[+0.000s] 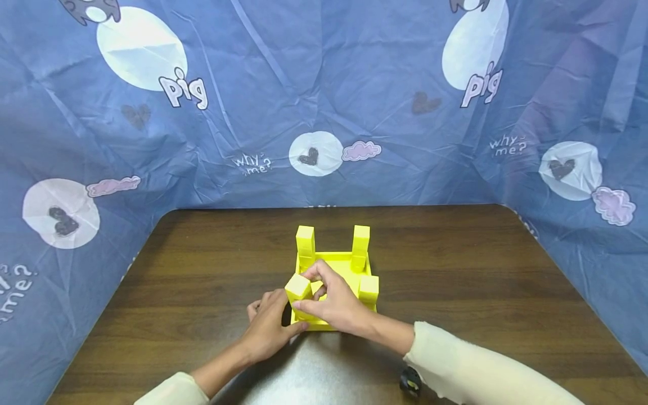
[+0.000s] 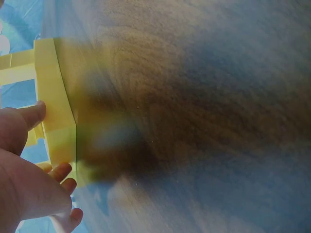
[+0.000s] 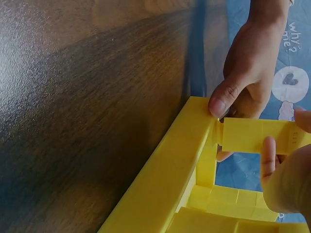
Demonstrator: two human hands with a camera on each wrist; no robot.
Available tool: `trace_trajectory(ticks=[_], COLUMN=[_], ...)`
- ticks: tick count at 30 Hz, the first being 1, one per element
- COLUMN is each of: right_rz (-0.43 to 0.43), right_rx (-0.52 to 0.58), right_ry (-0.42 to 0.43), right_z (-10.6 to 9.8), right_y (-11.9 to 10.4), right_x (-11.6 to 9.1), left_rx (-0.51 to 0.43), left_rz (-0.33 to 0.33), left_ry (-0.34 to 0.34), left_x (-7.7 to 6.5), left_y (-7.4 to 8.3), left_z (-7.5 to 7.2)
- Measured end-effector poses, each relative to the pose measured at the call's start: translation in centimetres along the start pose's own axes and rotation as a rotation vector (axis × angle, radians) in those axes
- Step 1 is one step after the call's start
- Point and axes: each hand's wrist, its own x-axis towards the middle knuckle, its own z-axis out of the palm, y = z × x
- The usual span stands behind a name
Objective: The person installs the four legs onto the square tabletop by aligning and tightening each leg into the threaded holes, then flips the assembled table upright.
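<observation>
A square yellow frame (image 1: 335, 256) with a raised rim lies on the table, with a block-like yellow post at each corner. The near-left post (image 1: 298, 286) leans slightly, and my right hand (image 1: 339, 306) pinches it near its top between thumb and fingers. In the right wrist view, a narrower neck shows where this post (image 3: 243, 136) meets the frame's corner. My left hand (image 1: 268, 332) grips that same corner, its thumb on the near rim and its fingers along the left side. In the left wrist view, its fingertips lie against the yellow frame (image 2: 53, 87).
The other posts stand upright: far left (image 1: 305, 242), far right (image 1: 360, 244) and near right (image 1: 368, 288). A small black object (image 1: 410, 381) lies by the right forearm. Blue printed cloth (image 1: 324, 112) hangs behind and beside the brown wooden table (image 1: 455, 270).
</observation>
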Motion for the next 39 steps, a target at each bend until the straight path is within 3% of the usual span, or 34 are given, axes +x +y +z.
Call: trace_trajectory(ticks=[10,15,20,25,34,39], right_rz=[-0.158,-0.180,-0.193,-0.171,-0.089,-0.033], right_rx=[-0.093,-0.123,-0.091,-0.089,-0.086,-0.120], right_ry=[0.003,-0.016,-0.091,-0.134,-0.004,0.007], right_z=[0.2,0.3,-0.2,-0.9,-0.3,-0.1], right_y=[0.7,0.7,0.5,0.0,0.0,-0.2], right_x=[0.6,0.7,0.4,0.2,1.1,1.3], left_rx=[-0.001,-0.010,-0.005,0.002,-0.010,-0.013], left_rz=[-0.010,-0.007,0.001,0.003,-0.005,-0.004], left_ry=[-0.022,-0.023,-0.009,-0.011,-0.003,0.000], left_x=[-0.1,-0.1,-0.1,-0.1,-0.2,-0.1], left_y=[0.1,0.1,0.2,0.3,0.4,0.3], left_z=[-0.1,-0.1,-0.1,-0.1,-0.1,0.0])
